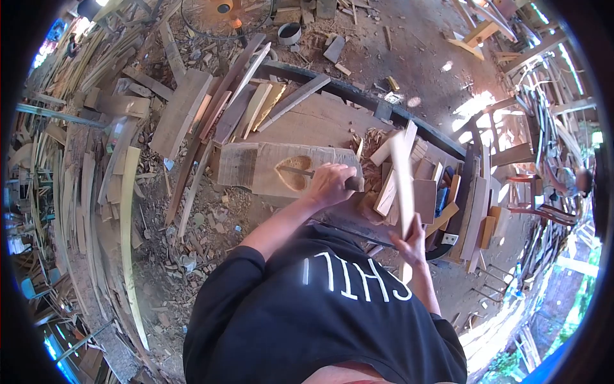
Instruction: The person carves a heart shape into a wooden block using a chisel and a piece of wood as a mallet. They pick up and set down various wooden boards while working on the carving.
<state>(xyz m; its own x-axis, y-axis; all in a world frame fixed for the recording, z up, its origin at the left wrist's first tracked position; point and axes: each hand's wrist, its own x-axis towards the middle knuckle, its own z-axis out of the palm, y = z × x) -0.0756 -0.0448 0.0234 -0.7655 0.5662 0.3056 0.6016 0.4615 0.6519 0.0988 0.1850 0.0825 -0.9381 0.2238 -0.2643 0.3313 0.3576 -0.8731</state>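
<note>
A wooden block [265, 153] lies on the workbench in front of me, with a heart-shaped hollow [297, 182] carved into its top. My left hand [327, 184] is closed round the handle of a chisel [297, 171]. The blade points left and its tip is inside the hollow; the handle's butt sticks out on the right of the fist. My right hand [412, 243] grips a pale wooden stick [401, 173] near its lower part. The stick stands up and away from me, blurred by motion, to the right of the chisel handle and apart from it.
Wood shavings [377, 142] and several offcuts lie right of the block, near the stick. Long boards [182, 115] lean at the bench's left end. A dark beam [416, 125] edges the far side. A standing fan [224, 9] and a bucket [290, 33] are beyond. Scraps cover the floor.
</note>
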